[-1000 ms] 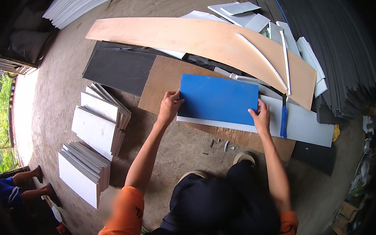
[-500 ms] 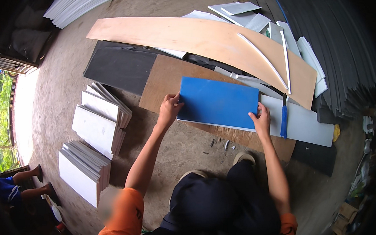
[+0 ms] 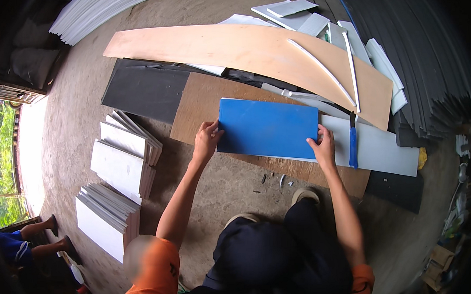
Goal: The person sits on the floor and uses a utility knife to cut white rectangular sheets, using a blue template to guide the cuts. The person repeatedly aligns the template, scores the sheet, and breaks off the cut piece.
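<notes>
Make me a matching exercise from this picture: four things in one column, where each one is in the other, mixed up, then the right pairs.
Column one
1. Flat blue rectangular panel
2. Long slim tool with a blue handle
3. Thin curved white strip
4. Stacked white rectangular panels

Column two
A. Lying on the long tan board
B. On the bare grey floor, left of the left forearm
C. Between the left hand and the right hand
D. Handle lying across the long pale sheet

Pairs: 1-C, 2-D, 3-A, 4-B
</notes>
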`<action>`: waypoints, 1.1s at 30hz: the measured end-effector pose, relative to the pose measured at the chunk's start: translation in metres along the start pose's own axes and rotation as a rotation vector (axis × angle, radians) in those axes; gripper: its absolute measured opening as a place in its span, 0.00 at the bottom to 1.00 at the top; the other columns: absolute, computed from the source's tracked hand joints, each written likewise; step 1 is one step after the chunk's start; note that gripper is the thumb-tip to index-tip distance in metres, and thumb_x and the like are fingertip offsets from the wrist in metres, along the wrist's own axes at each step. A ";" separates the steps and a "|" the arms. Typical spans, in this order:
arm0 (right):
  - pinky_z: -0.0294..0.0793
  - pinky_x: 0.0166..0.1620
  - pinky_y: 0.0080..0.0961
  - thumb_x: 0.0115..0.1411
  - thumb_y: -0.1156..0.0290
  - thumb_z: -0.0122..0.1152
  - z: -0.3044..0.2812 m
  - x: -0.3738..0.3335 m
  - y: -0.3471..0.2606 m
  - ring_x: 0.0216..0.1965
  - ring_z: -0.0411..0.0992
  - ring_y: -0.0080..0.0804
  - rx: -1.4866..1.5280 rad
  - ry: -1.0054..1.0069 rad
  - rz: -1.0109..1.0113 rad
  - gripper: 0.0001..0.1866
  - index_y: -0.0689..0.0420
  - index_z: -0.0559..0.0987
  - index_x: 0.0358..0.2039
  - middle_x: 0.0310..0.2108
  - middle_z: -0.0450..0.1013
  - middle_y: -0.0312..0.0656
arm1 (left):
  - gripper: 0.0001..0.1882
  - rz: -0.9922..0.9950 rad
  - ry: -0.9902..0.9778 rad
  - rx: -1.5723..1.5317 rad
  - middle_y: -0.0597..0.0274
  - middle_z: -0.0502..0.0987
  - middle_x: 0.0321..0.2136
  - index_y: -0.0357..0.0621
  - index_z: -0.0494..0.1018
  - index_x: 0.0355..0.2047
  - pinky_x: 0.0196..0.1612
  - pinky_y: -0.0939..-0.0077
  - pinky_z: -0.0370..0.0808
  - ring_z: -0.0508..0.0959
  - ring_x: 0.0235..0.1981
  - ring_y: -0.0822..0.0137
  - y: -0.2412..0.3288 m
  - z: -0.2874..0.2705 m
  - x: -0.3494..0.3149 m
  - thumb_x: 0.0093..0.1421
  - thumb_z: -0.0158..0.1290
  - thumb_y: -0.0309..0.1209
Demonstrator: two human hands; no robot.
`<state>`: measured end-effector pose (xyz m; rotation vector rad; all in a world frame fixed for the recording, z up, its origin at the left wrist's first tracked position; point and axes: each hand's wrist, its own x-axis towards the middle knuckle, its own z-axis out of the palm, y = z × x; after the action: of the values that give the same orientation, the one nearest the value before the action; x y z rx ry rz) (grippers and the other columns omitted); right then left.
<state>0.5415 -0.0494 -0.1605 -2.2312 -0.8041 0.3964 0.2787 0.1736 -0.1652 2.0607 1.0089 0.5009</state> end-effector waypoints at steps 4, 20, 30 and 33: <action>0.66 0.38 0.29 0.40 0.72 0.65 0.000 0.002 0.002 0.35 0.64 0.37 -0.008 0.007 -0.031 0.30 0.60 0.65 0.46 0.35 0.63 0.46 | 0.19 0.007 -0.021 0.022 0.52 0.70 0.35 0.41 0.69 0.44 0.34 0.73 0.72 0.75 0.29 0.61 0.001 -0.002 0.002 0.50 0.53 0.30; 0.67 0.38 0.27 0.42 0.72 0.63 -0.003 0.007 0.007 0.33 0.65 0.33 0.111 -0.112 0.038 0.30 0.57 0.62 0.46 0.35 0.62 0.45 | 0.20 -0.003 -0.053 0.059 0.54 0.71 0.37 0.42 0.68 0.45 0.36 0.76 0.73 0.75 0.32 0.63 -0.002 -0.006 0.003 0.50 0.53 0.30; 0.69 0.32 0.25 0.44 0.75 0.61 -0.006 0.007 0.016 0.26 0.67 0.29 0.140 -0.097 0.049 0.23 0.58 0.65 0.41 0.27 0.67 0.41 | 0.20 -0.013 -0.050 0.046 0.55 0.71 0.36 0.43 0.69 0.45 0.32 0.78 0.72 0.74 0.28 0.68 -0.003 -0.002 0.003 0.50 0.54 0.30; 0.69 0.32 0.25 0.43 0.75 0.61 -0.006 0.006 0.015 0.26 0.67 0.29 0.157 -0.092 0.050 0.23 0.58 0.65 0.41 0.27 0.67 0.40 | 0.19 -0.002 -0.031 0.035 0.56 0.71 0.35 0.43 0.69 0.44 0.31 0.78 0.72 0.73 0.27 0.68 -0.002 -0.002 0.002 0.50 0.54 0.30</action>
<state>0.5557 -0.0565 -0.1676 -2.1020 -0.7394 0.5704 0.2778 0.1764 -0.1652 2.0917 1.0078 0.4520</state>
